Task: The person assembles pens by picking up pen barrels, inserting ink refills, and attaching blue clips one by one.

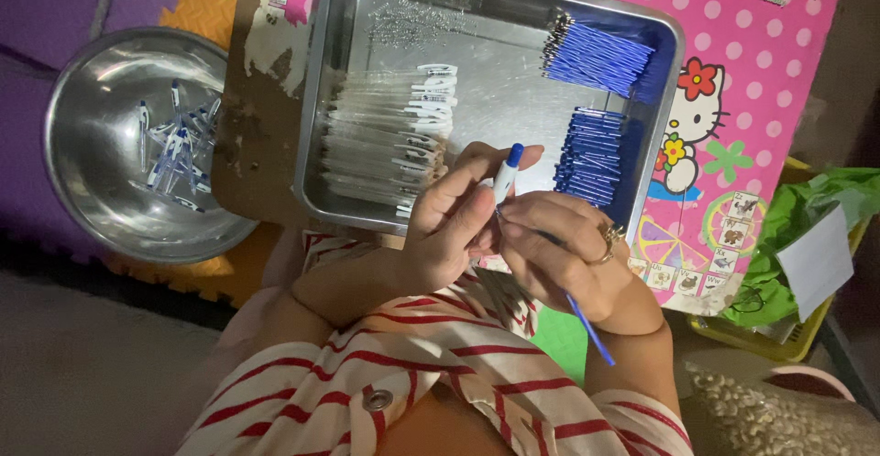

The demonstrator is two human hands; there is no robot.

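Pink, polka-dotted and printed with cartoon figures, a low board (pixel 761 80) serves as the work surface, with worn brown wood (pixel 261 144) showing at its left side and bright foam floor tiles (pixel 206 2) beyond. A green bag (pixel 807 218) sits at the right. Both hands meet just below the near rim of a steel tray (pixel 367 16). The left hand (pixel 449 222) is curled around a white pen barrel with a blue tip (pixel 507 174), held upright between thumb and fingers. The right hand (pixel 568 259), a ring on one finger, is closed on a thin blue refill (pixel 587 323) that slants down past the wrist; its upper end seems to meet the barrel, though the fingers hide the joint. Inside the tray lie a row of clear barrels with white caps (pixel 390 140) on the left and two bundles of blue refills (pixel 594 98) on the right. A round steel bowl (pixel 87 190) left of the board holds a loose heap of finished pens (pixel 174 149).
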